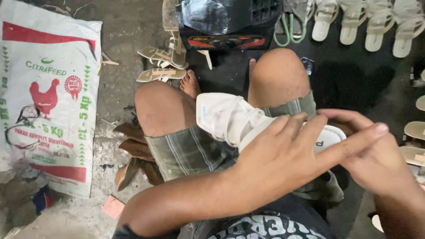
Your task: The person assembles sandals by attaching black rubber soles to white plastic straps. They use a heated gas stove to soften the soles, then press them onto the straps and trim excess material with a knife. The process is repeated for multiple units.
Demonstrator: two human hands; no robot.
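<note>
A white strappy sandal (226,117) lies across my lap, toe toward the left knee, over grey plaid shorts. My left hand (292,152) lies flat over the sandal's heel part, fingers stretched to the right. My right hand (372,155) sits under and behind those fingers, its thumb on the sandal's heel end (330,137). Both hands hold the sandal between them. The rear half of the sandal is hidden by my left hand.
A row of white sandals (367,22) lies on dark ground at top right. Beige sandals (161,62) sit near my bare foot (191,84). A printed white feed sack (44,93) covers the left floor. Brown soles (135,150) are piled beside my left thigh. A black crate (230,22) stands ahead.
</note>
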